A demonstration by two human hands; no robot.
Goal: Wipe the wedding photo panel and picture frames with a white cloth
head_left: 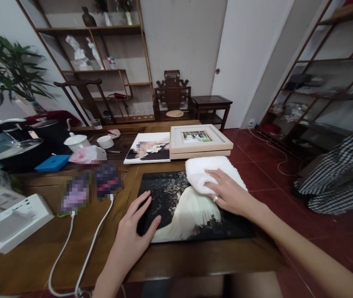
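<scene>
A dark photo panel [167, 223] showing a pale flowing dress lies flat on the wooden table in front of me. My left hand [136, 227] rests on its left edge, fingers spread and holding nothing. On the panel's upper right, my right hand [226, 192] presses on a folded white towel [212, 165], with its fingers bent over the near side. The towel covers that corner of the panel and reaches past its far edge. A ring shows on a right finger. Behind the panel are a white-edged photo print [150, 147] and stacked light wood picture frames [203, 138].
Two blurred phones [75, 192] with white charging cables [94, 242] lie left, near a white power strip [24, 223]. Pots, a white teapot [77, 141] and a blue box [52, 162] stand farther back. A person in checked trousers [341, 169] stands right of the table [220, 258].
</scene>
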